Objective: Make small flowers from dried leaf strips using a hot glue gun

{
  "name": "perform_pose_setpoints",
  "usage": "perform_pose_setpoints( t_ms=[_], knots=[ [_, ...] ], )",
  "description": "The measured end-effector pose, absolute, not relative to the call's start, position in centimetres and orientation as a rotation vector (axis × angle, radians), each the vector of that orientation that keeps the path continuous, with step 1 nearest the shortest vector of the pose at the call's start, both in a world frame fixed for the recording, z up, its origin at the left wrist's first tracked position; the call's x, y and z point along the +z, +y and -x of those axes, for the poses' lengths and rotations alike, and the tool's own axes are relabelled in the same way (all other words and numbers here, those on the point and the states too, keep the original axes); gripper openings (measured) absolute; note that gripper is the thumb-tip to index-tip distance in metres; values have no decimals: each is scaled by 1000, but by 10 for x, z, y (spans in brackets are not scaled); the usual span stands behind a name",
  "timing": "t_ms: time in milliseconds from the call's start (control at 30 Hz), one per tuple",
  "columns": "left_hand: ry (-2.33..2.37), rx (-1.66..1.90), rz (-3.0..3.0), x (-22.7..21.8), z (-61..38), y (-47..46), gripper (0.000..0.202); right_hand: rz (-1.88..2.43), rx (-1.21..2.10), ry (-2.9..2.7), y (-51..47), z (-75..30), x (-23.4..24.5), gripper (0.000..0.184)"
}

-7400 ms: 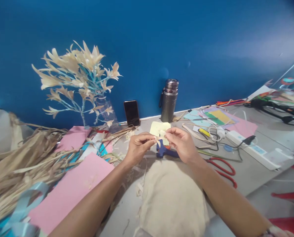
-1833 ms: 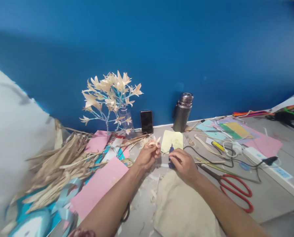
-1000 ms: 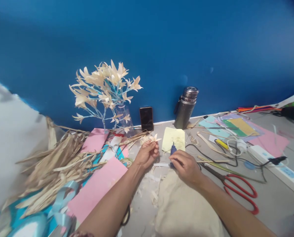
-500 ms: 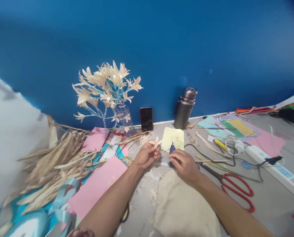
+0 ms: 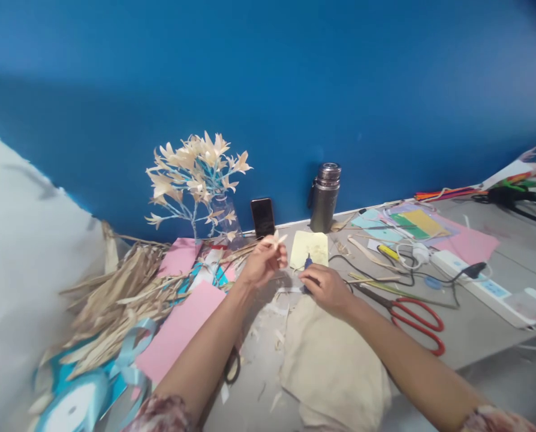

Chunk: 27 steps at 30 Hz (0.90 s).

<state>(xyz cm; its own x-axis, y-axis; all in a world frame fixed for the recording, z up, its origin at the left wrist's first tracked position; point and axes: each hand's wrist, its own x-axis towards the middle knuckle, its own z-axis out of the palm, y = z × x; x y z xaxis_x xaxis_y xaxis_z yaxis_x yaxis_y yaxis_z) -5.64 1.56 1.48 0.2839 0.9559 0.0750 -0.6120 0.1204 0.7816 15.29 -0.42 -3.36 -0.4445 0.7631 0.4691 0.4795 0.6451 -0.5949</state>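
My left hand (image 5: 262, 265) is raised over the table, its fingers pinched on a small cream paper flower (image 5: 277, 239). My right hand (image 5: 322, 287) rests on the table, closed round a blue glue gun (image 5: 307, 264) whose tip points at a yellow sheet of paper (image 5: 310, 248). Between my arms lies a beige cloth (image 5: 333, 363). At the back left, against the blue wall, stands a branch of cream flowers on blue stems (image 5: 196, 175) in a clear vase.
A black phone (image 5: 263, 217) and a steel flask (image 5: 324, 196) lean at the wall. Red scissors (image 5: 409, 317), cables, a white power strip (image 5: 477, 281) and coloured papers (image 5: 423, 227) lie right. Dried leaf strips (image 5: 122, 288), pink paper (image 5: 177, 327) and blue ribbon (image 5: 88, 396) lie left.
My left hand has lifted the flower a little higher and further from me. My right hand stays on the glue gun. The view has shifted slightly.
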Motion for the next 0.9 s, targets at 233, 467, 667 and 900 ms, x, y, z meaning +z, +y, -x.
perform_pose_setpoints(
  t_ms=[233, 467, 667, 900],
  knots=[
    [290, 1389, -687, 53, 71, 20, 19, 516, 516, -2614, -54, -118, 14, 17],
    [374, 1389, -852, 79, 65, 4, 34, 263, 177, -2901, -98, -37, 12, 29],
    [364, 1280, -960, 97, 61, -8, 30, 360, 91, -2895, -90, -17, -22, 54],
    [535, 1263, -711, 72, 75, -45, 24, 440, 385, -2662, -76, -23, -33, 26]
  ],
)
